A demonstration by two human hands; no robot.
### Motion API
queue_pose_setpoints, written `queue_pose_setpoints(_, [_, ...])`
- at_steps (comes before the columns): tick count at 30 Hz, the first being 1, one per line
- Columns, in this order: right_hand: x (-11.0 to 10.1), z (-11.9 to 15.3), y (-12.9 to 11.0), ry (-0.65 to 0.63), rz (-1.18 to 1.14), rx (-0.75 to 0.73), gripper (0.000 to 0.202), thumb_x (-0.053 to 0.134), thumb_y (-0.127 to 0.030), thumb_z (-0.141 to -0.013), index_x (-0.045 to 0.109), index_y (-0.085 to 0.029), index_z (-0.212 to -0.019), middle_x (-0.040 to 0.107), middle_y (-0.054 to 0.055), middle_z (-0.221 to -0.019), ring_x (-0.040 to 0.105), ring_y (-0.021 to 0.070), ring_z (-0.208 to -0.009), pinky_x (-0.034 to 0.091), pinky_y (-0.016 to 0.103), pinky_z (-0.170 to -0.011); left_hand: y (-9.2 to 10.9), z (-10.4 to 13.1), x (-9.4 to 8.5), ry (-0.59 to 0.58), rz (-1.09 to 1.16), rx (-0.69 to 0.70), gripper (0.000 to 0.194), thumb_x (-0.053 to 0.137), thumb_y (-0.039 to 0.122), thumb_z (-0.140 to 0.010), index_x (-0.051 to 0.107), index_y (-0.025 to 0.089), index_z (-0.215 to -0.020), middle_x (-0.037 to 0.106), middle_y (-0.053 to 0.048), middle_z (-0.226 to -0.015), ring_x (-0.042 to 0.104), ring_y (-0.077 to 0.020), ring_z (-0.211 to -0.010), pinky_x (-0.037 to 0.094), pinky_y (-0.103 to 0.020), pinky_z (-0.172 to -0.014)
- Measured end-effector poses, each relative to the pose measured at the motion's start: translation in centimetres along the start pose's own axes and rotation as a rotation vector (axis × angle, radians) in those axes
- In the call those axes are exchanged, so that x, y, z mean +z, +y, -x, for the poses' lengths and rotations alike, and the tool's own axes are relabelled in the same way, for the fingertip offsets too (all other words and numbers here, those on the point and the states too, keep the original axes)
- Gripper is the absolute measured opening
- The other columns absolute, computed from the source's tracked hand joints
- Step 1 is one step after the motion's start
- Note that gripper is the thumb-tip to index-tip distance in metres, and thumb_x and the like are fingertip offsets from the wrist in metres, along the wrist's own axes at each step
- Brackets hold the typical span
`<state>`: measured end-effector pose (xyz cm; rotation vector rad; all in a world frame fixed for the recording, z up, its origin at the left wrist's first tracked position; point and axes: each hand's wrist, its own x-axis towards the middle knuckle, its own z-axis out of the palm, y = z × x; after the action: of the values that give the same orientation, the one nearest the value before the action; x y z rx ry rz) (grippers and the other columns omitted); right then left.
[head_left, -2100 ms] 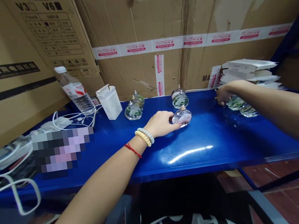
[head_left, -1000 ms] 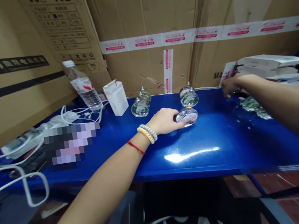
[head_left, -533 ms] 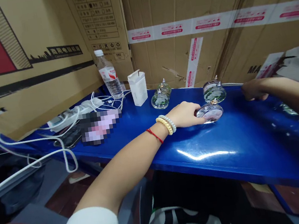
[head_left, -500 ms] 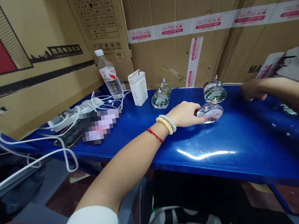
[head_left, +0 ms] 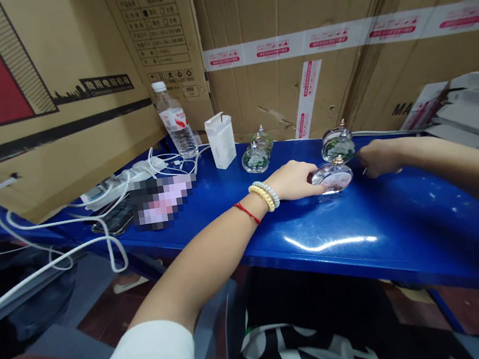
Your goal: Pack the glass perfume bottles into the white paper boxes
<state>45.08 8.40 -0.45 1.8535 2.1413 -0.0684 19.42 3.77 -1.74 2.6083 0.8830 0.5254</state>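
Observation:
My left hand [head_left: 296, 180], with beaded bands at the wrist, grips the left edge of a round clear glass bottle [head_left: 333, 177] with a pinkish face, on the blue table. Just to the right, my right hand [head_left: 378, 157] is closed, its fingertips by a small shiny piece; what it holds is too small to name. Behind the gripped bottle stand round bottles with green inside [head_left: 338, 145], topped by thin nozzles. Another group of such bottles [head_left: 256, 158] is left of them, beside an open white carton [head_left: 221, 141].
A water bottle [head_left: 176, 123], a power strip [head_left: 131, 174] with white cables and a phone [head_left: 114, 216] lie at the left. White cartons [head_left: 464, 116] are piled at the right. Large cardboard [head_left: 266, 91] stands behind the blue table [head_left: 305, 259].
My right hand has moved left from near the white cartons, closer to the gripped bottle. My left hand stays on the bottle.

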Motion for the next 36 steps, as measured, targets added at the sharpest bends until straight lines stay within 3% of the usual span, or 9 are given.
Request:
queue_pose_setpoints(3, [-0.4,1.3,-0.8,-0.109,0.099,0.022,0.003,0.061,-0.015,-0.063,0.062,-0.014,-0.065,0.061,0.010,-0.057,0.063,0.0249,-0.058,0.045,0.034,-0.061,-0.1,0.0,0.1,0.005,-0.003,0.003,0.037,0.060,0.051,-0.078,0.067,0.016,-0.083,0.066,-0.004,-0.076,0.056,-0.0155,-0.066,0.035,-0.027,-0.059])
queue_pose_setpoints(9, [-1.5,4.3,-2.8,-0.118,0.216,-0.040,0.011,0.052,-0.019,-0.074,0.059,-0.016,-0.082,0.068,0.015,-0.086,0.066,0.0268,-0.083,0.041,0.031,-0.065,-0.2,-0.1,0.1,-0.001,0.010,0.004,0.036,0.060,0.051,-0.078,0.066,0.015,-0.084,0.066,-0.004,-0.076,0.055,-0.0150,-0.066,0.035,-0.027,-0.060])
queue_pose_setpoints(19, [-1.5,6.1,-5.1,-0.107,0.128,-0.072,0.015,0.046,-0.023,-0.081,0.056,-0.018,-0.091,0.068,0.014,-0.096,0.065,0.0278,-0.086,0.042,0.033,-0.071,-0.2,-0.1,0.2,-0.020,0.033,-0.001,0.033,0.061,0.048,-0.079,0.064,0.015,-0.081,0.067,-0.004,-0.078,0.059,-0.0170,-0.070,0.039,-0.028,-0.063])
queue_pose_setpoints(23, [-1.1,5.9,-4.8,-0.085,0.070,-0.070,0.018,0.047,-0.026,-0.083,0.056,-0.018,-0.095,0.068,0.015,-0.099,0.065,0.0282,-0.089,0.044,0.034,-0.074,0.6,0.4,-1.2,-0.058,-0.012,-0.067,0.057,0.067,0.059,-0.070,0.062,0.015,-0.104,0.068,-0.008,-0.101,0.061,-0.0214,-0.087,0.044,-0.030,-0.073])
queue_pose_setpoints(25, [-0.9,6.1,-4.4,-0.077,0.034,-0.071,0.021,0.048,-0.028,-0.084,0.056,-0.018,-0.099,0.067,0.014,-0.102,0.064,0.0287,-0.092,0.045,0.035,-0.077,1.7,2.2,-3.0,-0.044,-0.124,-0.152,0.071,0.066,0.067,-0.065,0.059,0.014,-0.112,0.065,-0.012,-0.112,0.060,-0.0264,-0.098,0.045,-0.034,-0.079])
queue_pose_setpoints(27, [-0.6,6.6,-4.0,-0.061,0.007,-0.093,0.025,0.048,-0.031,-0.084,0.056,-0.018,-0.104,0.066,0.014,-0.107,0.063,0.0297,-0.097,0.045,0.036,-0.082,2.4,5.3,-5.2,0.009,-0.204,-0.285,0.057,0.061,0.061,-0.071,0.061,0.016,-0.106,0.067,-0.010,-0.108,0.061,-0.0268,-0.096,0.045,-0.037,-0.081])
queue_pose_setpoints(29, [-0.3,7.0,-3.7,-0.040,-0.008,-0.119,0.027,0.047,-0.032,-0.085,0.055,-0.017,-0.107,0.065,0.014,-0.111,0.061,0.0306,-0.102,0.045,0.038,-0.087,2.1,9.5,-7.2,0.236,-0.282,-0.562,0.038,0.051,0.051,-0.080,0.062,0.019,-0.099,0.068,-0.008,-0.096,0.062,-0.0261,-0.088,0.046,-0.039,-0.079])
queue_pose_setpoints(32, [-0.1,7.5,-3.4,-0.029,-0.039,-0.134,0.029,0.046,-0.033,-0.084,0.054,-0.018,-0.108,0.062,0.015,-0.116,0.060,0.0311,-0.106,0.045,0.040,-0.091,-0.7,16.1,-9.0,0.598,-0.515,-1.045,0.048,0.046,0.060,-0.079,0.062,0.019,-0.100,0.067,-0.016,-0.100,0.059,-0.0386,-0.099,0.044,-0.052,-0.082])
queue_pose_setpoints(36, [0.0,7.5,-3.3,-0.030,-0.062,-0.166,0.029,0.044,-0.039,-0.084,0.053,-0.019,-0.103,0.062,0.015,-0.115,0.061,0.0319,-0.104,0.046,0.042,-0.090,-5.4,21.7,-9.1,0.640,-0.507,-1.278,0.071,0.045,0.076,-0.071,0.060,0.019,-0.111,0.064,-0.020,-0.118,0.039,-0.0540,-0.124,0.030,-0.067,-0.091])
